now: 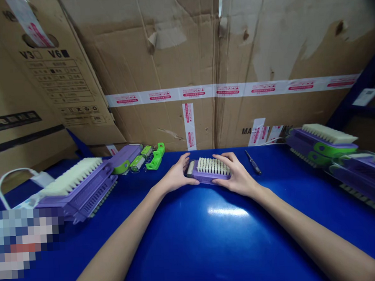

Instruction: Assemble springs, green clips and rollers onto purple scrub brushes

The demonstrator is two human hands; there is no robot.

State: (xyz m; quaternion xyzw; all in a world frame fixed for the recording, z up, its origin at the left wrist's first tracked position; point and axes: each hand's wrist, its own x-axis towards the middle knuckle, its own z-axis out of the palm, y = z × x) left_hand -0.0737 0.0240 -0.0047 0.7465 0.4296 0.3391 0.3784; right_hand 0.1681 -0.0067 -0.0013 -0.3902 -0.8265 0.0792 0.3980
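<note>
A purple block-shaped brush [212, 167] with rows of cream bristle tufts facing up lies near the back of the blue tabletop, between my two hands. My left hand [176, 173] wraps around its left end, which has a greyish clear part, thumb along the front edge and fingers behind. At the other end, my right hand [238, 175] grips the body with its thumb at the front and fingers over the back. The brush's underside is hidden. Just right of my right hand lies a dark screwdriver-like tool [253, 162].
Left, purple brush units [79, 184] sit beside a white cable [14, 171], with green bracket parts [156, 157] farther back. More purple-and-green brush units [324, 146] stand on the right. Cardboard [161, 62] walls off the rear of the blue table [193, 249].
</note>
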